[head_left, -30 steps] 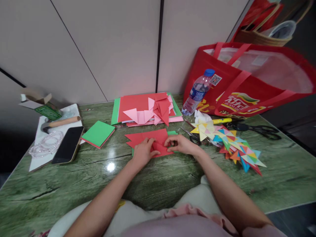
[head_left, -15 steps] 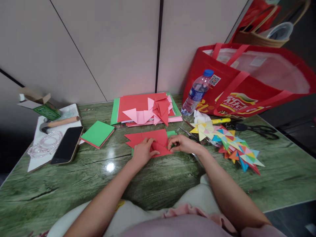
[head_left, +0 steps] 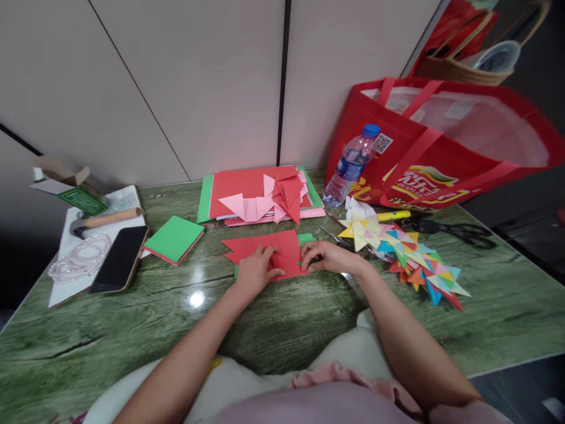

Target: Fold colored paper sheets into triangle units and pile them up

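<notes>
A folded piece of red paper [head_left: 282,240] lies on the table in front of me, its left end jagged with points. Green paper [head_left: 306,238] shows from under it. My left hand [head_left: 253,272] rests on the red paper with thumb and fingers apart, pressing it down. At the paper's right corner, my right hand [head_left: 324,257] has its fingers curled in a pinch on the edge. Its fingertips partly cover that corner. Scissors [head_left: 336,237] lie just beyond my right hand, their handles hidden among other things.
Behind the work sits a paper stack [head_left: 242,182] with pink and red folded pieces. A green-topped pad [head_left: 174,238], phone [head_left: 120,259] and hammer-like tool [head_left: 106,219] lie left. Right are a bottle [head_left: 351,168], red bag [head_left: 397,141], colourful folded-paper chain [head_left: 415,259] and black scissors [head_left: 459,231].
The red flap near my fingers lies flatter than before. Both hands stay almost in place, and the view has shifted very slightly.
</notes>
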Action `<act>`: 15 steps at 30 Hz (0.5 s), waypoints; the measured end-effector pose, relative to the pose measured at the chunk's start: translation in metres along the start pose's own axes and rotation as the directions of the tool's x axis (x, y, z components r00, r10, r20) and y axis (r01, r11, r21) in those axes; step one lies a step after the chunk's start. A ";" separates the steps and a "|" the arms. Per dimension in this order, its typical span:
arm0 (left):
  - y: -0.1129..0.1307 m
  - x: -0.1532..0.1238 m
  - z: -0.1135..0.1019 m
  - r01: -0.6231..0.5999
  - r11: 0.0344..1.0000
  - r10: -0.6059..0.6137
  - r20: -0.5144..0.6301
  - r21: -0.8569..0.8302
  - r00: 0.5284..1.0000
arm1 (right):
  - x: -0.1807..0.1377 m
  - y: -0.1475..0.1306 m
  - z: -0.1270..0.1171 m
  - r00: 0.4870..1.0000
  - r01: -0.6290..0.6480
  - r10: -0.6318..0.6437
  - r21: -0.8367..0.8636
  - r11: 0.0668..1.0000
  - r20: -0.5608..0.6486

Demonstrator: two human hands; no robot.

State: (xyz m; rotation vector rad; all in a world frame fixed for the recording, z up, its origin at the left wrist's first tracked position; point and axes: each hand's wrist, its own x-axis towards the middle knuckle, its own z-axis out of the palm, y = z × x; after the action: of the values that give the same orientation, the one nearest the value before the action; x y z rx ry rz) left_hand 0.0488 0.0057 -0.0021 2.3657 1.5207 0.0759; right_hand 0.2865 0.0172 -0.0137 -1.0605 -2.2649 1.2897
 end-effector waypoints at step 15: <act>-0.001 0.000 0.001 0.002 1.000 -0.001 0.008 -0.019 1.000 | -0.001 -0.002 -0.001 1.000 0.001 -0.001 0.019 1.000 0.010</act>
State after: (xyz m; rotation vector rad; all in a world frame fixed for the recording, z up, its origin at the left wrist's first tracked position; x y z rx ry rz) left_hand 0.0478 0.0061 -0.0031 2.3473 1.5116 0.0807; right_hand 0.2869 0.0168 -0.0117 -1.0491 -2.2556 1.3159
